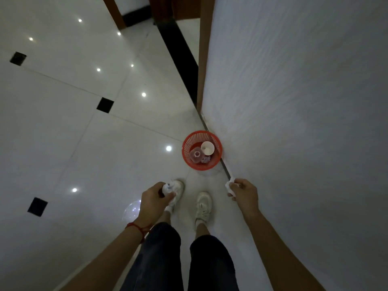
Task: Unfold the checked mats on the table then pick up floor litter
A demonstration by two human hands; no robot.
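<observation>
**Litter in both hands, basket ahead by the wall**

The litter is off the floor and split between two hands in the lower middle of the frame. The left hand (154, 199) has its grip curled round a crumpled white wad with blue marks (169, 188), fingers and thumb wrapped about it above the left shoe. The right hand (244, 192) has its grip pinched on a small crumpled white paper (229, 188), which sticks out on the hand's left side, close to the foot of the wall.

Above the hands, right of centre, a red plastic basket (189, 141) stands on the floor, touching or just beside the wall's base. Inside it lie a white cup (207, 148), a clear plastic piece (196, 155) and a small pale scrap whose kind cannot be told.

Below the hands, two white shoes (202, 206) point toward the basket, with dark trouser legs (210, 263) beneath them. A red string band (137, 227) circles the left wrist.

The floor (84, 143) is glossy white tile with small black square insets and bright spots of reflected light, filling the left half of the frame. A pale textured wall (304, 101) fills the right half. A brown door frame (204, 49) rises along the wall's edge at the upper centre, with a dark strip on the floor beside it.
</observation>
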